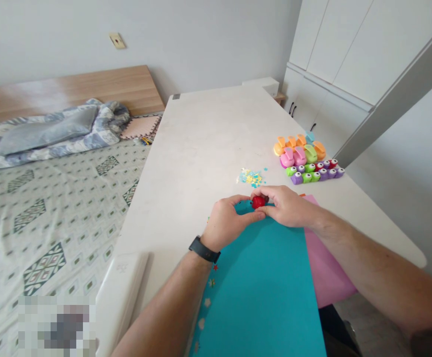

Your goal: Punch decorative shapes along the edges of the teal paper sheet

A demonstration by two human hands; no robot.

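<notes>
Red punch (258,202), partly hidden between both hands (223,222) gripping it, teal sheet (264,282) cut off below

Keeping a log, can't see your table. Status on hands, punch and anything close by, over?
Left hand, right hand: both on red punch. Punch at far edge of blue sheet. Cut-outs lie just beyond; pink sheet at right.

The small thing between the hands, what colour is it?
The small thing is red, best seen in the head view.
</notes>
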